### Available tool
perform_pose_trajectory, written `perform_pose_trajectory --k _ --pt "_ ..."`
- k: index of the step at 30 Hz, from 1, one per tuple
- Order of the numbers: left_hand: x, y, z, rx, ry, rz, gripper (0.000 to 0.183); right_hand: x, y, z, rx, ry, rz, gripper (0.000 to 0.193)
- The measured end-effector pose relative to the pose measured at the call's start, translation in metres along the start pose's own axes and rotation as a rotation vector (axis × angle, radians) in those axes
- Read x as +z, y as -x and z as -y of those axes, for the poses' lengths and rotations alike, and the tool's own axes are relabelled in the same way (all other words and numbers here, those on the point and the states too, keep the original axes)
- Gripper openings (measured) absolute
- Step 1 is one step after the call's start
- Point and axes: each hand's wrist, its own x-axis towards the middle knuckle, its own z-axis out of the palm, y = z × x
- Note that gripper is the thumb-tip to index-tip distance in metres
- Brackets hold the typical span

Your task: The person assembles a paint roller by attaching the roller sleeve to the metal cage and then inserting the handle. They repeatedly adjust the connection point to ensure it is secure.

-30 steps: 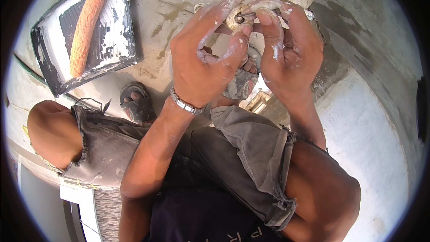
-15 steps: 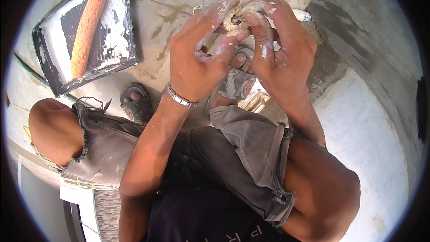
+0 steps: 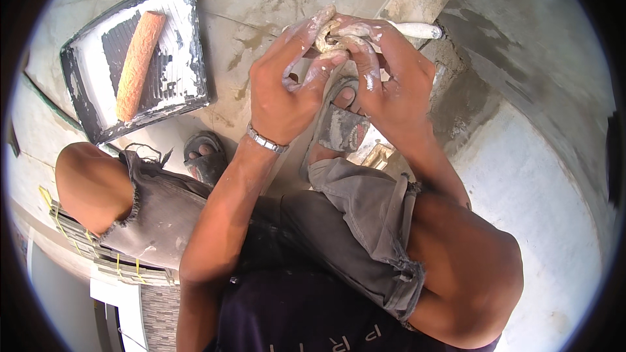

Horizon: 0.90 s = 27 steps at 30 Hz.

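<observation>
Both hands meet above my foot, pinching a small beige, paint-crusted piece (image 3: 328,38) with a ring-like opening. Its exact kind is unclear. My left hand (image 3: 287,78) grips its left side between fingers and thumb. My right hand (image 3: 394,72) holds the other side with curled fingertips. White paint smears mark the fingers of both. Behind my right hand a white rod (image 3: 420,30) sticks out to the right; its middle is hidden by the hands. At the far left a black paint tray (image 3: 202,68), coated in white paint, bears an orange roller sleeve (image 3: 140,65).
A sandal (image 3: 340,128) on my foot lies just beneath the hands, and another sandal (image 3: 207,161) further left. A rough stone block (image 3: 417,3) sits beyond the right hand. Wet patches mark the floor (image 3: 287,3). Stacked strips (image 3: 111,257) lie at the lower left.
Both hands have shifted slightly lower in the view, still holding the beige piece, which appears turned. The tray and floor sit a little lower and further right as the view moved.
</observation>
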Motion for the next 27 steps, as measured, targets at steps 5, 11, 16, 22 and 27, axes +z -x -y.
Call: perform_pose_trajectory --k 5,11,16,22,27 --pt "-0.008 -0.003 0.002 -0.073 -0.030 0.058 0.049 -0.008 -0.005 -0.010 0.117 -0.141 0.021 0.014" --pt "-0.010 0.000 -0.004 -0.110 -0.006 0.077 0.053 -0.011 -0.010 -0.013 0.091 -0.101 0.114 0.013" --pt "-0.012 0.001 -0.001 -0.101 -0.001 0.097 0.053 -0.015 -0.014 -0.007 0.029 0.023 0.230 0.014" --pt "-0.011 0.004 0.004 -0.107 0.024 0.071 0.050 -0.012 -0.023 -0.001 -0.111 0.078 0.255 0.021" --pt "-0.009 0.005 0.009 -0.098 0.002 0.057 0.045 -0.011 -0.025 -0.001 -0.049 0.070 0.259 0.020"
